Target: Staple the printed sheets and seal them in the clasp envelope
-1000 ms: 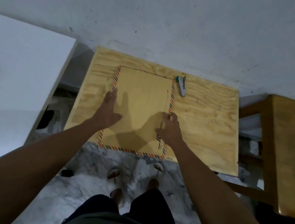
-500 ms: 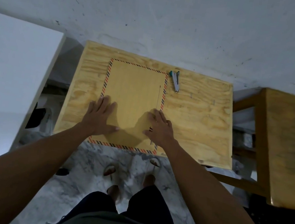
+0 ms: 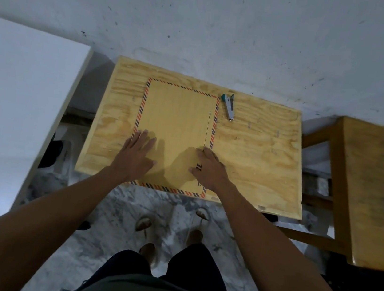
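On the plywood table (image 3: 258, 159) the envelope (image 3: 176, 123) lies flat under both flat, open hands, left hand (image 3: 135, 154) and right hand (image 3: 209, 170), stapler (image 3: 229, 106) idle at one o'clock, no loose sheets visible, so it looks nearly finished.

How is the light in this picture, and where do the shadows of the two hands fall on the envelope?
Head view: dim, soft light, no glare; the left hand and right hand each cast a soft shadow on the envelope, in the gap between them; the stapler stays sharp; wide-angle bending curves the table edges.
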